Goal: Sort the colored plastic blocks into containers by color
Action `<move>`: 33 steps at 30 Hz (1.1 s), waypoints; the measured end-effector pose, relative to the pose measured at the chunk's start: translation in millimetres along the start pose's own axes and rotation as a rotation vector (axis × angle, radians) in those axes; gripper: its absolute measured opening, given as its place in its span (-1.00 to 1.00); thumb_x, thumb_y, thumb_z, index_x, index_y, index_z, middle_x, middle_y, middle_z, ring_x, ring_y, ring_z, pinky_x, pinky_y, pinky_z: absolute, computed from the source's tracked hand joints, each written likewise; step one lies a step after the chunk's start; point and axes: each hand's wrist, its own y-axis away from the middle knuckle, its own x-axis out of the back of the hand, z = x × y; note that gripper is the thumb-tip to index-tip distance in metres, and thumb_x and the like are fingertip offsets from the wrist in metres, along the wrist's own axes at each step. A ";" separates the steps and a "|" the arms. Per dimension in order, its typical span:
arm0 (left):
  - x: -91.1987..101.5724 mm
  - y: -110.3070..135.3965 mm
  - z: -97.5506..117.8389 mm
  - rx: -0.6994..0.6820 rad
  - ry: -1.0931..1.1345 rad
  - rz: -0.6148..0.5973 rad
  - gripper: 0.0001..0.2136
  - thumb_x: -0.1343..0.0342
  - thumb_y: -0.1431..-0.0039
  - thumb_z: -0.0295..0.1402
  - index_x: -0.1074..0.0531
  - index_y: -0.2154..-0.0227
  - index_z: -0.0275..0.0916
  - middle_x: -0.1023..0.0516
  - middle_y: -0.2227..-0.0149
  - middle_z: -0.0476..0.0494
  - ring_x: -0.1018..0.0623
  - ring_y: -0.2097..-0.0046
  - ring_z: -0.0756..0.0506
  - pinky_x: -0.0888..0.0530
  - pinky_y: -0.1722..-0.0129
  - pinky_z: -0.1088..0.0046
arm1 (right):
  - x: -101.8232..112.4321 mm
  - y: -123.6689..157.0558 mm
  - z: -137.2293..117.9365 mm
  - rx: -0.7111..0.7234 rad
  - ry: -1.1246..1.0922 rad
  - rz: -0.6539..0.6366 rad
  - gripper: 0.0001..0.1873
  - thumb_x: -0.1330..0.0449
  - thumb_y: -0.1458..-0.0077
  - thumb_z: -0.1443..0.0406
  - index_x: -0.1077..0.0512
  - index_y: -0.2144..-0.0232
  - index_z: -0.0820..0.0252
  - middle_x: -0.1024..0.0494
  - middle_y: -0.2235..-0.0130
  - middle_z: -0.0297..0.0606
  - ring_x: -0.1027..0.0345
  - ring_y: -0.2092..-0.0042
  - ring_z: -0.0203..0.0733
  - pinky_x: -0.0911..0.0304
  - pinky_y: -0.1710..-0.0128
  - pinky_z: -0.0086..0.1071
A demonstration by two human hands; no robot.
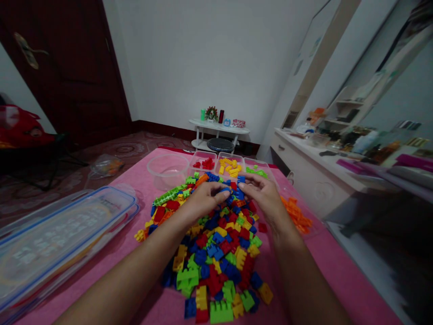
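A big heap of plastic toy bricks (219, 232) in red, blue, yellow, green and orange covers the middle of the pink cloth. Over its far part, my left hand (206, 197) is closed, thumb and fingers pinching a small blue brick that is partly hidden. Close by on the right, my right hand (263, 193) grips a blue brick (240, 186) between thumb and fingertips. Beyond my hands are clear tubs with red bricks (204, 163), yellow bricks (230, 167) and green bricks (256, 171). Orange bricks (296, 214) lie in a clear container beside my right forearm.
A round clear bowl (168, 169) stands at the far left of the pink cloth (135, 253). Stacked clear lids with blue rims (71, 234) lie left. A white dresser (304, 155) is on the right, and a small white table (219, 127) stands by the wall.
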 end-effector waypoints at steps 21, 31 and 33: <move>-1.2 2.7 6.6 0.075 0.200 0.121 -0.60 0.03 -0.13 0.00 -0.38 0.48 -0.28 -0.43 0.55 -0.03 -0.45 0.49 -0.01 -0.36 0.50 0.53 | -13.2 11.9 -18.2 0.126 -0.072 -0.336 -0.76 -0.32 0.11 0.24 -0.53 0.29 0.11 -0.46 -0.07 -0.19 -0.36 -0.05 -0.05 -0.40 0.18 -0.27; -1.7 0.8 1.8 0.034 0.100 0.125 -0.57 0.06 -0.17 0.01 -0.45 0.44 -0.30 -0.43 0.54 -0.04 -0.43 0.47 -0.02 -0.36 0.48 0.51 | -20.2 10.5 -15.9 0.182 0.067 -0.239 -0.79 -0.31 0.16 0.30 -0.52 0.36 0.15 -0.53 0.03 -0.18 -0.42 0.05 -0.09 -0.37 0.32 -0.38; -3.1 2.3 5.3 0.043 0.148 0.095 -0.60 0.00 -0.13 -0.01 -0.48 0.37 -0.30 -0.44 0.51 -0.04 -0.44 0.45 -0.03 -0.39 0.45 0.50 | -20.1 10.6 -15.0 0.147 0.031 -0.210 -0.79 -0.32 0.16 0.27 -0.51 0.36 0.15 -0.55 0.07 -0.20 -0.45 0.08 -0.10 -0.38 0.29 -0.36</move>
